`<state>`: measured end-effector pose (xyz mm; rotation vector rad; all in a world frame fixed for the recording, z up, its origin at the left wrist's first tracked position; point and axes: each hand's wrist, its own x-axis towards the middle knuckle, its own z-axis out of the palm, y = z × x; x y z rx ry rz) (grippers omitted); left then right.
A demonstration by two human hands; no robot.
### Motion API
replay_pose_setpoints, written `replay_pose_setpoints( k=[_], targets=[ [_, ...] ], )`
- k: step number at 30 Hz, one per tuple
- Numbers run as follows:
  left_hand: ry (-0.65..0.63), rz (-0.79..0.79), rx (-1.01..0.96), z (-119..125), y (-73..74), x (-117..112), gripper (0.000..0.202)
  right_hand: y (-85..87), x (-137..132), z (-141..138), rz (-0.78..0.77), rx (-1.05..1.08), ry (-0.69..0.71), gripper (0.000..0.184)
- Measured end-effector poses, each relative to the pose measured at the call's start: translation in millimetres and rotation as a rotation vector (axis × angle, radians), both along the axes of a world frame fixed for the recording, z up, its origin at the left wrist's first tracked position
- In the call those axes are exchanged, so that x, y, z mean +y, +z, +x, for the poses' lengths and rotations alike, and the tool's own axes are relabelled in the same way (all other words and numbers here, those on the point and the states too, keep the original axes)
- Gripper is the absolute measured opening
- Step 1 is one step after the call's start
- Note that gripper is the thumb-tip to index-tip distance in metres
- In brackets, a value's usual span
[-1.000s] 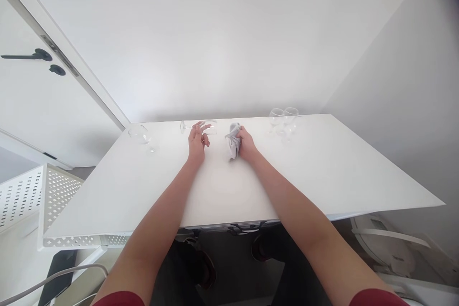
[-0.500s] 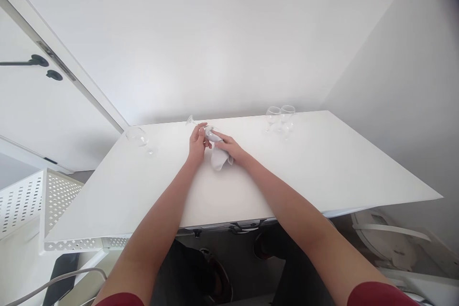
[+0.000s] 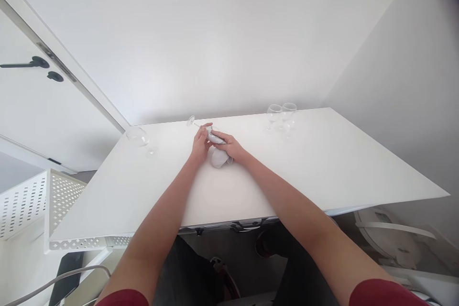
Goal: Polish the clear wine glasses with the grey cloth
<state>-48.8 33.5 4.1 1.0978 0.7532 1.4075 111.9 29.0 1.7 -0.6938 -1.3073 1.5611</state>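
Above the white table (image 3: 229, 191) I hold a wine glass (image 3: 191, 120) tilted on its side, its foot pointing to the upper left. My left hand (image 3: 201, 144) is closed around the glass bowl near the stem. A light grey cloth (image 3: 220, 158) is wrapped against the bowl and hangs below it. My right hand (image 3: 231, 146) presses the cloth onto the glass from the right. The fingers and cloth hide most of the bowl.
One wine glass (image 3: 137, 137) is at the table's far left. Several wine glasses (image 3: 275, 114) stand together at the back right. A white wall rises behind the table. A perforated white rack (image 3: 68, 193) adjoins the left edge, and a door handle (image 3: 36, 62) is farther left.
My hands have shifted slightly around the glass, still gripping it and the cloth. The glass foot has tipped a little. The whole view has moved slightly.
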Motion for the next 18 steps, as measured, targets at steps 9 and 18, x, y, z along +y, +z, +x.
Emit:
replay_pose_setpoints(
  k=[9,18],
  targets=[
    [0.007,0.049,-0.003,-8,-3.5,9,0.043,-1.0,8,18,-0.26,0.127,0.141,0.074],
    [-0.03,-0.046,0.014,-4,-0.4,4,0.056,-8.3,13,7,-0.03,0.028,-0.034,0.055]
  ],
)
